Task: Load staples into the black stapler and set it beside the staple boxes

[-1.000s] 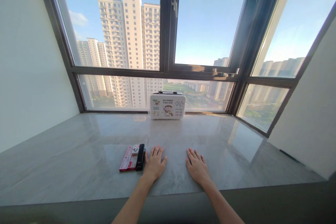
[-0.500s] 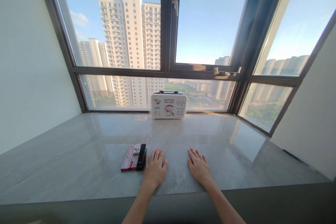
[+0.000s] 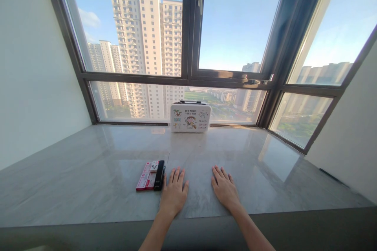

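My left hand (image 3: 173,191) lies palm down on the grey marble-patterned sill (image 3: 97,180), fingers extended and holding nothing. Just left of its fingers is a long black object that looks like a stapler (image 3: 159,175), lying beside red-and-white packets (image 3: 144,176). A small white box (image 3: 154,166) with a picture on it rests at the far end of the packets. To the right, my right hand (image 3: 225,189) also rests flat on the sill with its fingers stretched out, touching nothing else. A gap of bare surface separates the two hands.
A white case (image 3: 191,118) with cartoon prints and a dark handle stands upright against the window at the back. Dark window frames (image 3: 188,81) border the sill, with walls at both sides. The sill's front edge (image 3: 97,224) runs beneath my forearms.
The view has shifted very slightly. Both hands and the things on the sill stay where they were.
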`<state>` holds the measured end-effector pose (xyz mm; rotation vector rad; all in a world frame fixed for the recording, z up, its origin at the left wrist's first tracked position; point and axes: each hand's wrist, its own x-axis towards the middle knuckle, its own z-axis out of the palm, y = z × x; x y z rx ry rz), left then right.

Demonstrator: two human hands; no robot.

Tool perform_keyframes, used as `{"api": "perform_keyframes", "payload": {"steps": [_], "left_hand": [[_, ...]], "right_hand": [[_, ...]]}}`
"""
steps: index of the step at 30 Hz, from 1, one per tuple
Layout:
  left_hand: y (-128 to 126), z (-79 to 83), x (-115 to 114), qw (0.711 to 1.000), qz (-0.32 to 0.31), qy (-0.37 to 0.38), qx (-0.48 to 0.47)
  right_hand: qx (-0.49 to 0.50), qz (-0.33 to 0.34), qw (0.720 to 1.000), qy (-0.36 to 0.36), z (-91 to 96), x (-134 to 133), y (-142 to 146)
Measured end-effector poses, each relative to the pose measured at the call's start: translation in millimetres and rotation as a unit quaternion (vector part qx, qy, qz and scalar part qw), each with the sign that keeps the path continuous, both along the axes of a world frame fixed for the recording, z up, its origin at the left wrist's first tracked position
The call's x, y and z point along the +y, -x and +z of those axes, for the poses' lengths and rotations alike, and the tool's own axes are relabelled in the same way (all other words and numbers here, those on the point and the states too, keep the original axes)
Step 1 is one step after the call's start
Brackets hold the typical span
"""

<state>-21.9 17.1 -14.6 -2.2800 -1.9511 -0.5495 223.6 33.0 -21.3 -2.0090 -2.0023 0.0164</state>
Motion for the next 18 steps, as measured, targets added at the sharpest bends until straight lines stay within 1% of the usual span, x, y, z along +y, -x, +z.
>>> {"api": "perform_keyframes", "payload": {"steps": [7, 11, 15, 18], "left_hand": [[1.0, 3.0, -14.5, 1.0, 0.003, 0.002, -0.002], [-0.1, 4.0, -22.1, 1.0, 0.007, -0.009, 0.0], [-1.3, 2.8, -23.9, 1.0, 0.007, -0.021, 0.006], [-1.8, 2.2, -20.8, 1.0, 0.003, -0.009, 0.013]], "right_hand": [[-0.012, -0.001, 1.0, 0.002, -0.1, -0.5, 2.2], [-0.015, -0.002, 1.0, 0.008, 1.6, -2.3, 3.1], [-0.022, -0.005, 1.0, 0.007, 2.5, -4.6, 6.6], [-0.026, -0.003, 1.0, 0.011, 2.2, -6.8, 9.7]]}}
